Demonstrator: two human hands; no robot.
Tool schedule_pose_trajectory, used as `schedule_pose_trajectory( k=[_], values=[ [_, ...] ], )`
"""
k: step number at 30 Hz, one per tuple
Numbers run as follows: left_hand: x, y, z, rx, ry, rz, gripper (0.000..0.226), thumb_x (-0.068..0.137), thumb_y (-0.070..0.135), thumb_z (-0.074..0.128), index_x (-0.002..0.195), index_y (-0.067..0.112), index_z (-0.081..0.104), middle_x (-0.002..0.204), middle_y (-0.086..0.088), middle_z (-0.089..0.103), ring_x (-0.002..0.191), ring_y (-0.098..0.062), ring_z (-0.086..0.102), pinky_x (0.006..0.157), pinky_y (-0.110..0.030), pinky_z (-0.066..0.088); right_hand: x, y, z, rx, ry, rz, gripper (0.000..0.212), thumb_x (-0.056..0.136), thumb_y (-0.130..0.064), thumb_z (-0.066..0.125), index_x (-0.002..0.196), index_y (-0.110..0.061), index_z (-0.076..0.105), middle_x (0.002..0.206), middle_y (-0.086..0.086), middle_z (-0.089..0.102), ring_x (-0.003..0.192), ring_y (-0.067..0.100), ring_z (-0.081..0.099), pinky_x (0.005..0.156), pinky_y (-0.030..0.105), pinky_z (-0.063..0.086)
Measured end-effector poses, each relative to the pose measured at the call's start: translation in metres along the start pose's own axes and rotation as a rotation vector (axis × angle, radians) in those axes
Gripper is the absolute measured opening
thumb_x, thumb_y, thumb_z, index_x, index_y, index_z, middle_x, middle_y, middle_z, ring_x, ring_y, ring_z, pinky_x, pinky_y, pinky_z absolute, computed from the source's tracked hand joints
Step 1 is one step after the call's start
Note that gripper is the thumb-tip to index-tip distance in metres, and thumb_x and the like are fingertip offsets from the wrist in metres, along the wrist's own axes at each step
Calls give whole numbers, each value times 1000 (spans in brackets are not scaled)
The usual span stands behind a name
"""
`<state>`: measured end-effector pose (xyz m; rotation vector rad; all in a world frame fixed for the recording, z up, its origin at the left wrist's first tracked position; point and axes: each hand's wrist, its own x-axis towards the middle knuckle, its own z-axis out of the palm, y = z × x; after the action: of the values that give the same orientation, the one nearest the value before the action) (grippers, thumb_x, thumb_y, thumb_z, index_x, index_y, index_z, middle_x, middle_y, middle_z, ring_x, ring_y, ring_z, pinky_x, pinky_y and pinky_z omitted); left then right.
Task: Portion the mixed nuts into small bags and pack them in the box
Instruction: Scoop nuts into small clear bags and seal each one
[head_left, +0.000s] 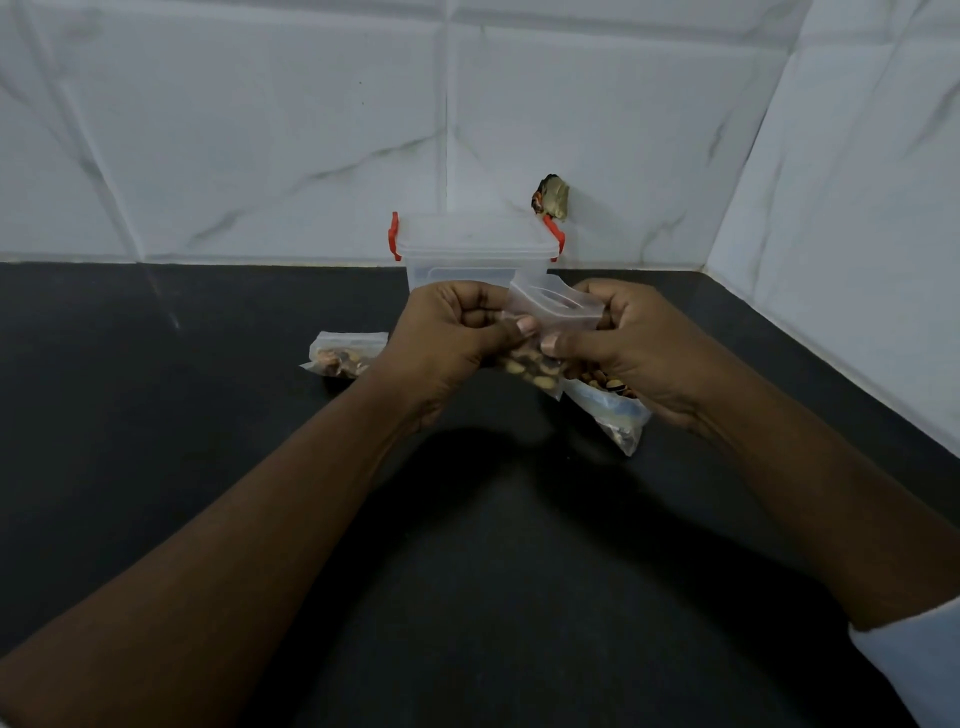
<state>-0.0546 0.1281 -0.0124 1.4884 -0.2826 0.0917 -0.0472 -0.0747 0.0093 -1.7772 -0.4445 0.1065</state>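
At five o'clock in the view a pale sleeve (914, 660) is showing on the right arm, and both bare forearms are reaching across the black counter (156, 415) toward twelve. Just above the middle the left hand (447, 338) and the right hand (628, 343) are meeting, both gripping one small clear bag (553, 312). The left thumb and curled fingers are pinching it from nine o'clock and the right thumb and fingers from three. Its empty top is standing up between them while the mixed nuts (535, 371) are hanging in its lower part. At five o'clock of the hands a larger bag of nuts (618, 415) is lying on the counter, partly hidden beneath the right hand. At nine o'clock of the hands a filled small bag (343, 356) is lying flat on the counter, near the left wrist. Beyond the hands at twelve, the clear box (475, 249) with red clips is standing against the marbled wall tiles (260, 130), its lid sitting on top. A dark patch (550, 200) is showing on the wall at the box's one o'clock.
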Motion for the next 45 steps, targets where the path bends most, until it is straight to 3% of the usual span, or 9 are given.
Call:
schedule_pose_trajectory(
  k=[4,10,16,18,22,28,34,39,45],
  values=[
    [-1,0,2,-25,22,-37,13,88,1,73,101,1,73,96,-16,78,89,-28,77,80,-37,63,2,1,0,-7,65,-7,23,87,1,76,109,-5,74,90,12,78,70,18,68,65,30,57],
    [-2,1,4,-142,36,-109,7,91,4,70,97,1,72,92,-16,78,84,-22,76,72,-28,60,3,3,-1,10,136,-31,16,93,-6,73,108,-5,76,98,28,75,84,41,69,88,61,56],
    [-1,2,9,-204,40,-162,10,94,11,68,86,10,73,89,-9,77,84,-19,74,82,-36,61,4,5,-2,18,230,-34,19,99,-16,68,98,2,73,87,25,75,72,36,69,74,55,60],
    [-1,3,9,-204,38,-174,11,95,13,68,86,10,73,88,-7,77,82,-18,74,78,-34,61,5,4,-1,23,235,-29,21,100,-19,66,97,0,74,86,24,76,72,37,70,74,55,61],
    [-2,3,8,-170,46,-149,10,93,17,71,88,8,73,89,-11,77,83,-24,74,87,-45,58,4,4,2,25,222,-50,21,103,-19,63,93,-4,75,81,19,75,64,31,67,67,44,56],
    [-5,1,10,-155,77,-92,18,91,9,72,103,-3,72,94,-18,78,84,-26,76,75,-36,63,2,3,5,-18,173,-102,21,105,-17,58,96,-4,72,82,19,73,64,28,65,60,37,54],
    [-4,-3,11,-106,48,-54,18,94,8,70,106,-5,70,92,-18,77,79,-24,76,72,-33,62,3,7,3,-38,121,-185,21,93,-7,73,113,-4,69,102,11,79,96,28,76,86,37,62],
    [-4,0,14,-131,29,-83,14,99,11,62,101,0,71,90,-14,76,79,-22,74,73,-34,62,5,8,1,-8,179,-171,9,92,-5,73,102,-4,75,93,12,79,84,21,76,76,33,60],
    [1,-1,14,-168,61,-118,22,103,14,56,107,2,74,98,-14,77,85,-24,74,77,-38,62,7,10,4,16,254,-172,10,100,-11,65,102,-7,74,91,10,79,84,22,76,82,41,63]
  ],
)
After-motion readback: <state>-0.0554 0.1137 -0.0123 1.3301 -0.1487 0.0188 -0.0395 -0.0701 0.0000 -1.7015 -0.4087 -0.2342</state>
